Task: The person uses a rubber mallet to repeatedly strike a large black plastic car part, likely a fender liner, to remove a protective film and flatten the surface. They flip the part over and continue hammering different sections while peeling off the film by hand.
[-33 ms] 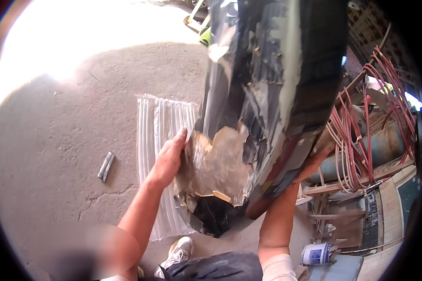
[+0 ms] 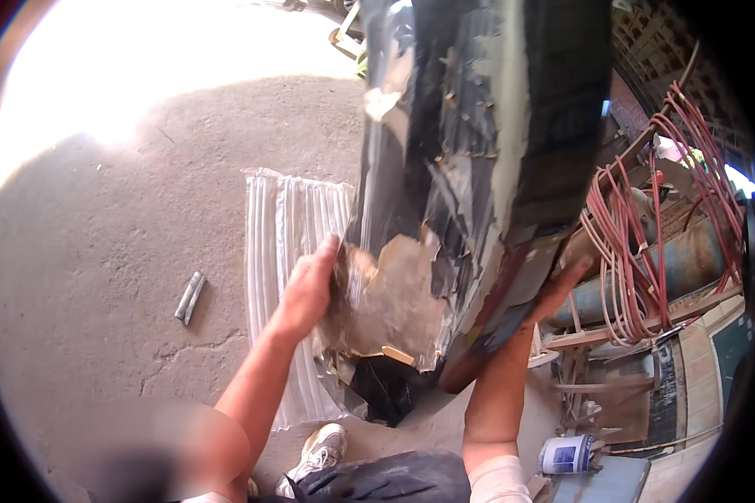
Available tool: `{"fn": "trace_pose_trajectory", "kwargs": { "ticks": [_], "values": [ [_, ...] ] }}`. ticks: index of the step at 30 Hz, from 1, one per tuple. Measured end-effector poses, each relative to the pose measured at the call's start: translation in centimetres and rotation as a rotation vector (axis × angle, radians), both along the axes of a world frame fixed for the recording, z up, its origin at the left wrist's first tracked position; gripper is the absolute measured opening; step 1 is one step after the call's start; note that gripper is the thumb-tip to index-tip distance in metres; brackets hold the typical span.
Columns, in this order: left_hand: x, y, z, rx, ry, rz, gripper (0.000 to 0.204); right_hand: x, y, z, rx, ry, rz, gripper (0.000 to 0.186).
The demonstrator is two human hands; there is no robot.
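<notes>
A long, curved dark panel (image 2: 474, 126), which looks like a car bumper, stands steeply tilted in front of me, its upper end out of view. Torn film and peeling pale layers cover it, with a bare brownish patch low down. My left hand (image 2: 307, 289) grips its left edge near the bottom, thumb pointing up. On the other side my right hand (image 2: 559, 289) holds the right edge from behind, its fingers partly hidden. A white ribbed sheet (image 2: 268, 277) lies on the floor behind the panel's lower left edge.
Two short grey tubes (image 2: 190, 298) lie on the concrete floor (image 2: 134, 226) at left. Coiled red hoses (image 2: 621, 251) hang at right before a rusty blue cylinder (image 2: 688, 260). A white and blue bucket (image 2: 565, 453) stands lower right, near my shoe (image 2: 321, 450).
The panel's upper part has shifted slightly to the left. My left hand has moved a little to the right, still gripping the edge.
</notes>
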State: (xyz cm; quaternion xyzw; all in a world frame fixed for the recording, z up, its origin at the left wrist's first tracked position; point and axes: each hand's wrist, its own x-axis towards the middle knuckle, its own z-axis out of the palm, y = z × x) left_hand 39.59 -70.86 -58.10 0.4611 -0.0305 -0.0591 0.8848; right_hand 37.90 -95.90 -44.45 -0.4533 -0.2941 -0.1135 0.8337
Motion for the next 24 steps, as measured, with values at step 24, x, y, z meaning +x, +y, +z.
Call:
{"fn": "trace_pose_trajectory", "kwargs": {
  "ticks": [24],
  "values": [
    [-6.0, -0.8, -7.5, 0.599, 0.153, 0.507, 0.058, 7.6, 2.2, -12.4, -0.555, 0.733, 0.046, 0.044]
  ]
}}
